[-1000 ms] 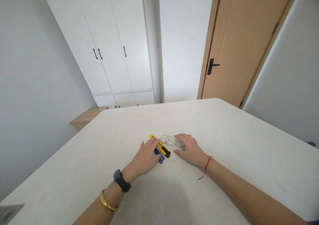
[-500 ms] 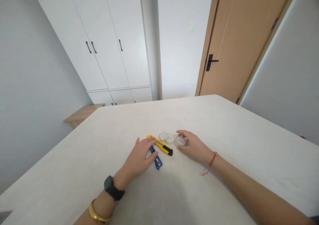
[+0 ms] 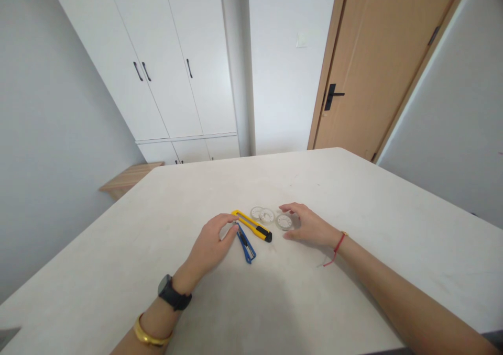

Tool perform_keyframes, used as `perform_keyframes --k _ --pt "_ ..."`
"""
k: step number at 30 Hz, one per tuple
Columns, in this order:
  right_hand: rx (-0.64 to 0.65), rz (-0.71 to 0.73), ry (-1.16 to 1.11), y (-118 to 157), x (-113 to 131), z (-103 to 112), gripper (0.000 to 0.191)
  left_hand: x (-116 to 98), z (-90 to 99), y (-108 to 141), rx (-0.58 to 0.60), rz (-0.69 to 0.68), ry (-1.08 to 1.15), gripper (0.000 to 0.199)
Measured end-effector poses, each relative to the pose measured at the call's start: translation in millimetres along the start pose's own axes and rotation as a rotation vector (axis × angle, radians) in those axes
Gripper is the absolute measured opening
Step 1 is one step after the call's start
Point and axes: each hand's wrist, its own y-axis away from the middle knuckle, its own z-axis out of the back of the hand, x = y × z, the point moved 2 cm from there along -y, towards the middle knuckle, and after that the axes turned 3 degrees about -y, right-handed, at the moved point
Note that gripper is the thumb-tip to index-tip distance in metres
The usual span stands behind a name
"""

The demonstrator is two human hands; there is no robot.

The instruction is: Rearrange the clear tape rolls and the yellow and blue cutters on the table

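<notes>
A yellow and black utility knife (image 3: 253, 226) lies on the table, angled across the middle of the group. Just below it is a smaller blue utility knife (image 3: 245, 245), its upper end close to the yellow one. My left hand (image 3: 212, 241) rests beside the blue knife, with its fingertips nearly at that knife's upper end, and it holds nothing. Several clear round plastic discs lie beyond the yellow knife. My right hand (image 3: 308, 225) is curved around the right side of the nearest disc (image 3: 283, 221), without visibly gripping it.
The knives and discs lie on a large off-white table (image 3: 353, 240), whose far edge runs below a white wardrobe (image 3: 157, 67) and a wooden door (image 3: 373, 56). A low wooden shelf (image 3: 129, 179) stands beyond the left edge.
My left hand has slid left and off the blue knife, leaving it in full view. My right hand has drawn back to the right of the nearest disc. The view has tilted slightly.
</notes>
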Motion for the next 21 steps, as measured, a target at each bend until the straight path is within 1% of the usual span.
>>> perform_keyframes --k 3,7,9,11,15,18,21 --pt "0.004 0.01 -0.008 0.8 -1.4 -0.4 0.063 1.5 2.4 0.5 0.007 0.014 0.008 0.023" --pt "-0.046 0.014 -0.015 -0.4 -4.6 -5.1 0.052 4.3 5.0 0.5 -0.025 0.04 0.006 0.023" --pt "-0.085 -0.009 -0.017 -4.0 -11.2 -2.2 0.05 4.9 5.3 0.3 -0.042 0.056 0.008 0.023" --pt "-0.16 -0.057 -0.015 -10.0 -22.7 7.2 0.048 4.6 5.3 0.1 -0.054 0.066 0.008 0.023" --pt "-0.356 -0.181 0.053 -24.5 -52.3 34.9 0.044 3.7 4.8 0.0 -0.052 0.056 0.003 0.023" --pt "-0.419 -0.233 0.097 -32.4 -68.1 47.7 0.047 5.3 3.6 0.5 -0.044 0.051 0.006 0.023" --pt "-0.437 -0.233 0.118 -35.8 -75.2 50.3 0.049 7.5 2.5 0.8 -0.054 0.064 0.01 0.023"
